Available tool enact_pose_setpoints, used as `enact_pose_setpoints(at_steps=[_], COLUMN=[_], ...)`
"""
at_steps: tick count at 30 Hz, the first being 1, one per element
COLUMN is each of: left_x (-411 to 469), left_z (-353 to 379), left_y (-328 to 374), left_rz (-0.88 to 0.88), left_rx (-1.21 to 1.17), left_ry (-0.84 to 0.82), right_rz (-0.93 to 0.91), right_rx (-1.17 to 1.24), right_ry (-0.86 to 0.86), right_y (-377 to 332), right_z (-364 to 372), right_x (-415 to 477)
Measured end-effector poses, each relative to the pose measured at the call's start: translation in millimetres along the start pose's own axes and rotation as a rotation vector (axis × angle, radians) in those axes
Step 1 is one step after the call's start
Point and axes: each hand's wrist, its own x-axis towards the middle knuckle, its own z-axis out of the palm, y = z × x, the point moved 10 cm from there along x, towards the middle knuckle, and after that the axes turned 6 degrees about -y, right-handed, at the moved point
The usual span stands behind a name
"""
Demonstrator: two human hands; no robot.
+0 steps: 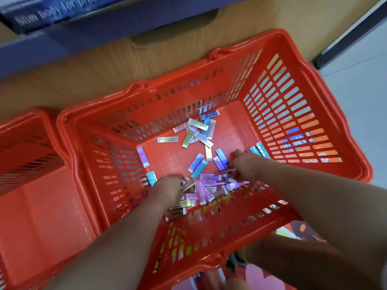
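An orange slotted plastic basket holds several small shiny iridescent packets scattered over its floor, with a denser heap near its front wall. Both my hands reach down inside it. My left hand lies on the left edge of the heap, fingers pointing down among the packets. My right hand is at the heap's right side with curled fingers, and a few packets stick out beneath it. Whether either hand actually grips packets is hidden by the backs of the hands.
A second orange basket stands directly to the left. A cardboard box with a dark blue printed box on it lies behind. Pale floor tiles show at the right. Colourful clothing shows below the basket.
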Motion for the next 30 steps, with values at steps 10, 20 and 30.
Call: enact_pose_setpoints(at_steps=[10,20,30], left_x=[-19.2,-98.7,-220.1], left_z=[-65.5,-127.8,-190.6], left_y=[13.9,37.9,59.9], left_rz=[-0.019,0.158,0.222], left_rx=[-0.785,-1.037,-0.802], left_ry=[0.113,0.352,0.679], right_rz=[0.058,-0.187,-0.382], right_rx=[1.308,1.880,1.875], right_ry=[-0.139,0.059,0.351], right_y=[-11.8,-82.1,-122.5], right_z=[-33.7,-111.4,-171.5], right_x=[-35.5,-98.4,-172.1])
